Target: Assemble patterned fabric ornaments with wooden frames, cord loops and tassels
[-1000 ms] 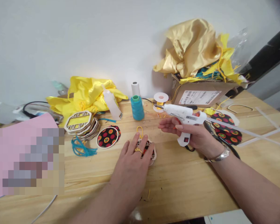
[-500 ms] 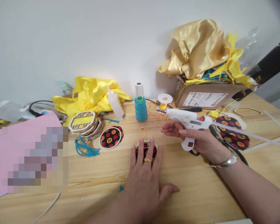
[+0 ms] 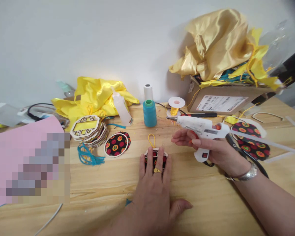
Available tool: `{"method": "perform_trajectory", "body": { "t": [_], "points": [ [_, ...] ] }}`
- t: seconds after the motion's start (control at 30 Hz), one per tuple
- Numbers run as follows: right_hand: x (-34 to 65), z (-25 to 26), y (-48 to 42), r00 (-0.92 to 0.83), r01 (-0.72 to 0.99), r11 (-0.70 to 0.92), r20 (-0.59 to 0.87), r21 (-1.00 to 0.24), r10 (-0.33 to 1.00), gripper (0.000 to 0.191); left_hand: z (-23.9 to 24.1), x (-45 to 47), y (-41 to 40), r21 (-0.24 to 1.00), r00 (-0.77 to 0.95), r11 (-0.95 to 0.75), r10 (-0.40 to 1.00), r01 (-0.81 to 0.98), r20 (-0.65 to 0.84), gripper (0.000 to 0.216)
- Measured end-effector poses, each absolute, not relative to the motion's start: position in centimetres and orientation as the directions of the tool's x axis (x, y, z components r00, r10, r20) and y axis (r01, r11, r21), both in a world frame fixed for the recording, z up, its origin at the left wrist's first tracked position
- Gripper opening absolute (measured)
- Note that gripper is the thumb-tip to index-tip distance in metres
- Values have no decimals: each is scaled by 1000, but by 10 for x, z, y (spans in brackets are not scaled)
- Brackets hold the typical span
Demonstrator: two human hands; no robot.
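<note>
My left hand (image 3: 153, 186) lies flat, fingers stretched, over an octagonal wooden-framed ornament (image 3: 156, 153) backed with dark patterned fabric. Its yellow cord loop (image 3: 151, 140) sticks out beyond my fingertips, and much of the piece is hidden beneath them. In my right hand (image 3: 218, 150) is a white hot glue gun (image 3: 198, 126), held above the table with its nozzle pointing left. A clear glue stick (image 3: 255, 138) trails out of the gun's back. Left of the ornament rests a white oval ring with patterned fabric (image 3: 116, 145).
Stacked cut-out wooden frames (image 3: 85, 128) and a blue tassel (image 3: 89, 155) lie at left. Behind stand a squeeze bottle (image 3: 122, 108), a teal thread cone (image 3: 149, 113) and a ribbon spool (image 3: 176, 102). A cardboard box (image 3: 199, 101) heaped with satin stands back right, near patterned fabric ovals (image 3: 254, 146).
The view has shifted slightly, so items at right appear a little farther right. My left hand stays pressed on the ornament, and my right still holds the glue gun.
</note>
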State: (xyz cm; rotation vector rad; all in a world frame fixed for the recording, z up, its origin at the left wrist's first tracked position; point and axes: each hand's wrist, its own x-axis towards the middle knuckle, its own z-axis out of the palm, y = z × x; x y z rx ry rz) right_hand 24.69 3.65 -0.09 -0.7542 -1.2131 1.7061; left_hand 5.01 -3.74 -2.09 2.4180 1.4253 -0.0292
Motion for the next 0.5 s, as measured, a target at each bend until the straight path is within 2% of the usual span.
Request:
{"method": "perform_trajectory", "body": {
  "t": [0.17, 0.5],
  "points": [
    [248, -5, 38, -442, -311, -126, 26, -942, 897, 2, -22, 51, -37, 274, 490, -433, 851, 859, -191, 97],
    [250, -8, 38, -447, -305, -132, 20, -943, 894, 7, -33, 45, -42, 296, 515, -468, 851, 832, -102, 97]
  ]
}}
